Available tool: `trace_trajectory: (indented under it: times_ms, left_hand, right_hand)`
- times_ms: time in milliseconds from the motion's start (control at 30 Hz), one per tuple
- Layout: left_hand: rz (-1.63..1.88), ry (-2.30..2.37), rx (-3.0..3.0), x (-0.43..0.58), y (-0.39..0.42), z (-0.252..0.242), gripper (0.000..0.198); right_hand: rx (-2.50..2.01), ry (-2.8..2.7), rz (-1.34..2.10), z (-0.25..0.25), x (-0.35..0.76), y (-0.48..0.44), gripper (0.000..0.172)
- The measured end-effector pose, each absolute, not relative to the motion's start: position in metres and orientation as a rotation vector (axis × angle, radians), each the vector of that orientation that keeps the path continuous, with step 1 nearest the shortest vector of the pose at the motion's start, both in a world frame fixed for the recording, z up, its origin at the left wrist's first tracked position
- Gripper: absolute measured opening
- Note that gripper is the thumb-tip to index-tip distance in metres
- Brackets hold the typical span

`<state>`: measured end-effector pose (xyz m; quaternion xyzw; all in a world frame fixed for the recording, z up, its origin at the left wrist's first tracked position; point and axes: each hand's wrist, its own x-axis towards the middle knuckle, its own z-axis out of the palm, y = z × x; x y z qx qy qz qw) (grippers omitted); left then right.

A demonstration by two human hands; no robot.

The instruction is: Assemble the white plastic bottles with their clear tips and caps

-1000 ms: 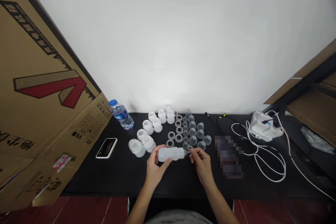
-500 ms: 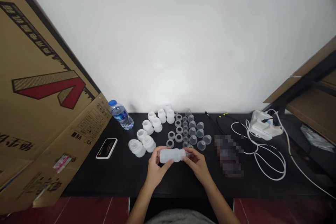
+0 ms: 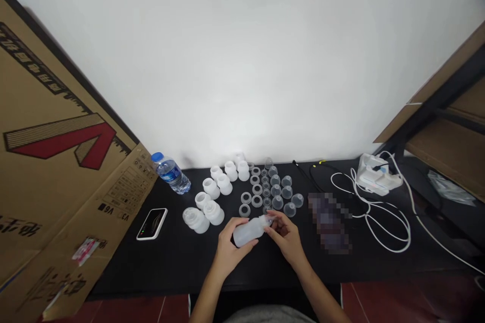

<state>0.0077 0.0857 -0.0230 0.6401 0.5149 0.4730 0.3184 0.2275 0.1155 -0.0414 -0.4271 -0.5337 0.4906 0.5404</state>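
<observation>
A frosted white baby bottle (image 3: 248, 232) lies tilted across my two hands above the black table, its neck pointing up and to the right. My left hand (image 3: 229, 248) is wrapped round the bottle's body. At the neck end, the fingers of my right hand (image 3: 287, 237) close round the clear teat and collar, hiding part of them. Just beyond my hands are clear rings (image 3: 256, 201), small teat-like clear parts (image 3: 266, 186) and clear domed caps (image 3: 277, 203). Several white bottles (image 3: 214, 212) stand to the left, and one bottle (image 3: 196, 220) there has a clear cap on.
A water bottle (image 3: 172, 174) and a white-framed phone (image 3: 152, 224) are on the left beside a large cardboard box (image 3: 56, 171). A blurred-out item (image 3: 329, 224), white cables (image 3: 392, 250) and a white power strip (image 3: 379, 176) lie on the right. The wall borders the back.
The bottle has tilted from nearly level to neck-up, its base swinging down towards me. Both hands have kept hold of it. The camera view has shifted slightly.
</observation>
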Motion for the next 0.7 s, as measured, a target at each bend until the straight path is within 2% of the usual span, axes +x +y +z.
trace_trajectory:
  times_ms: [167, 367, 700]
  left_hand:
    - [1.295, 1.44, 1.75, 0.009, 0.088, -0.021, 0.036]
    - [1.297, 1.528, 1.596, 0.005, 0.088, -0.031, 0.042]
    - [1.28, 1.525, 1.513, 0.005, 0.088, -0.034, 0.042]
  right_hand:
    - [-1.184, -1.305, 0.877, -0.032, 0.24, 0.115, 0.036]
    - [-1.438, -1.33, 0.347, -0.032, 0.265, 0.123, 0.046]
    - [-1.451, -1.446, 0.335, -0.038, 0.263, 0.125, 0.037]
